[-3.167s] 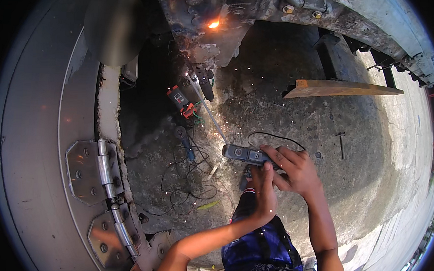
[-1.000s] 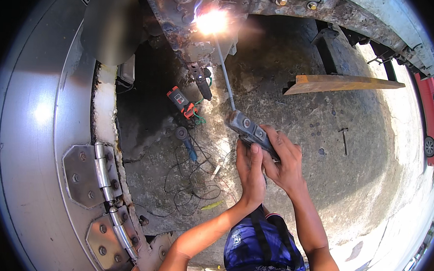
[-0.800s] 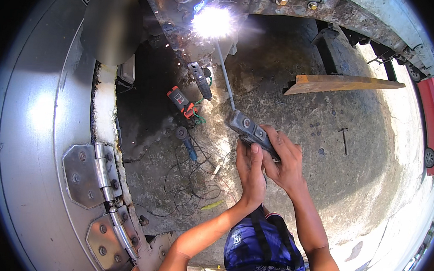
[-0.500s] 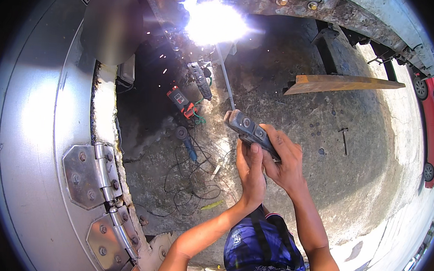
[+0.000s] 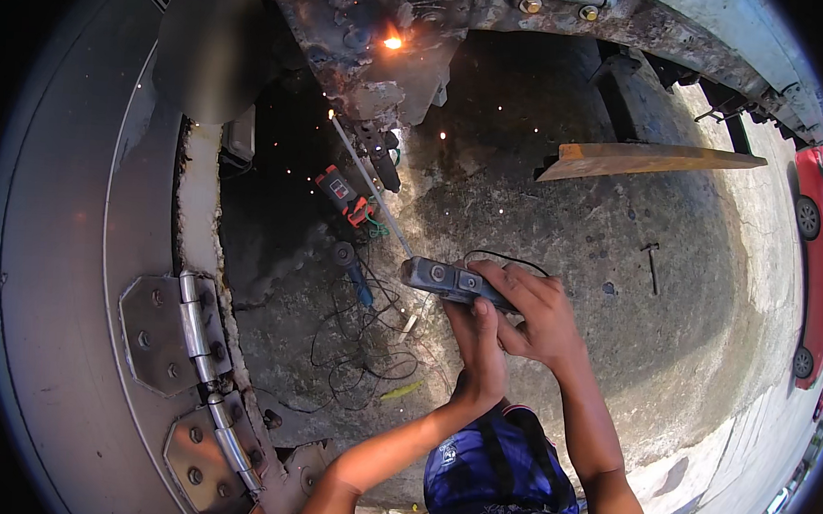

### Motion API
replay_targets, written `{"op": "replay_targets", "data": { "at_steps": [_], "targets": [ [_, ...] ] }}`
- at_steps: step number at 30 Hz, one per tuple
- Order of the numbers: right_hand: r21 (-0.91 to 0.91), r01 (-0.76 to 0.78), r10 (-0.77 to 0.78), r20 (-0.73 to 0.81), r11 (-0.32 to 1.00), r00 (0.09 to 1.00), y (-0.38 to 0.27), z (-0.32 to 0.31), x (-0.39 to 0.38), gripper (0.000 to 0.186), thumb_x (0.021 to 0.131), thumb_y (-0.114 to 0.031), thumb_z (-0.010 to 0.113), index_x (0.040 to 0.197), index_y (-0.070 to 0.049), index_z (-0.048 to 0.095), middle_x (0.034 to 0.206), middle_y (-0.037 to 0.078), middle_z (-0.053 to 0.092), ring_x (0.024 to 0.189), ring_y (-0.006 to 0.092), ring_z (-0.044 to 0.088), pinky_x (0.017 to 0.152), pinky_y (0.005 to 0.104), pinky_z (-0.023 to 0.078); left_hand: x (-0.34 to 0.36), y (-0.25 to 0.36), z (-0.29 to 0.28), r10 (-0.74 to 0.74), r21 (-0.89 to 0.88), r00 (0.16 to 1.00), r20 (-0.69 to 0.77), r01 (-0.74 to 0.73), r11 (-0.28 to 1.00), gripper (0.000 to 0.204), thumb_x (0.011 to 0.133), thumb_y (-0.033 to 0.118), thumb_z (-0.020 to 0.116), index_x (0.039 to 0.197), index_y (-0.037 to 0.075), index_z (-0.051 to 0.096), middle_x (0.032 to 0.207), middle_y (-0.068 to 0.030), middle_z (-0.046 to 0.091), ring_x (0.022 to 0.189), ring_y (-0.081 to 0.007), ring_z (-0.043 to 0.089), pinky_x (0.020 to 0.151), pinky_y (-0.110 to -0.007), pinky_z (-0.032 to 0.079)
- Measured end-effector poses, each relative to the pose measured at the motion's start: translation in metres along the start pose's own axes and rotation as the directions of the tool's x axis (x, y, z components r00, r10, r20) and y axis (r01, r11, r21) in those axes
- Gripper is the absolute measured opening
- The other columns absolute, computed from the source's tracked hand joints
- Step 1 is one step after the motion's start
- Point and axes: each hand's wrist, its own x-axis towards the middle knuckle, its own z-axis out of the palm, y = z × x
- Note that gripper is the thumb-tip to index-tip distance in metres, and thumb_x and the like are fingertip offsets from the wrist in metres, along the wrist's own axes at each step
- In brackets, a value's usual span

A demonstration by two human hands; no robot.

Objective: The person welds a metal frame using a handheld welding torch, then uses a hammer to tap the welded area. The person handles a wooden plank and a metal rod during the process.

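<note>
Both my hands grip a dark electrode holder: my right hand wraps over its back end, and my left hand supports it from below. A long grey rod runs up from the holder to a small glowing tip, left of and below an orange-hot spot on the rough, weathered metal frame overhead. A dark clamp-like piece hangs below that frame, partly behind the rod. A few sparks are scattered in the air.
Silver door with hinges at left; rusty steel beam at right. On the concrete floor: orange-black device, blue grinder, tangled cables, hammer. Red car at far right.
The bright arc has died to an orange glow and sparks. The rod tip has swung down and left, away from the hot spot, as the holder in my hands turned and moved left.
</note>
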Motion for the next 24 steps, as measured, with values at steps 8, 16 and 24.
{"op": "replay_targets", "data": {
  "at_steps": [8,16,24],
  "targets": [
    [-0.053,-0.076,0.069,-0.113,0.996,0.991,0.001,0.0,-0.007,0.04,0.085,-0.017,0.07,0.124,-0.004,0.066,0.097,0.013,0.071,0.082,0.0329,0.07,0.069,0.0412,0.056,0.009,0.015,0.014,-0.075,-0.119,0.994,0.076,0.083,0.989,0.062,0.107,0.026,0.058,0.152,-0.003,0.027,0.142,-0.0134,0.046,0.131,-0.019,0.044,0.113,-0.037,0.033],
    [-0.062,-0.06,0.045,-0.223,0.996,0.974,0.006,0.002,-0.002,0.044,0.081,-0.009,0.073,0.124,-0.002,0.066,0.083,0.013,0.064,0.069,0.0314,0.064,0.061,0.0409,0.053,0.019,0.02,0.016,-0.096,-0.104,0.99,0.108,0.107,0.989,0.055,0.106,0.017,0.06,0.15,-0.004,0.035,0.134,-0.0102,0.053,0.121,-0.0126,0.052,0.102,-0.029,0.042],
    [-0.078,-0.059,0.04,-0.226,0.995,0.973,0.007,0.003,0.001,0.044,0.083,-0.01,0.074,0.126,-0.003,0.066,0.079,0.011,0.061,0.063,0.03,0.062,0.058,0.0406,0.051,0.024,0.023,0.015,-0.064,-0.071,0.991,0.114,0.073,0.995,0.05,0.106,0.02,0.061,0.145,-0.003,0.04,0.129,-0.0087,0.055,0.116,-0.0109,0.053,0.098,-0.027,0.043]
  ]
}}
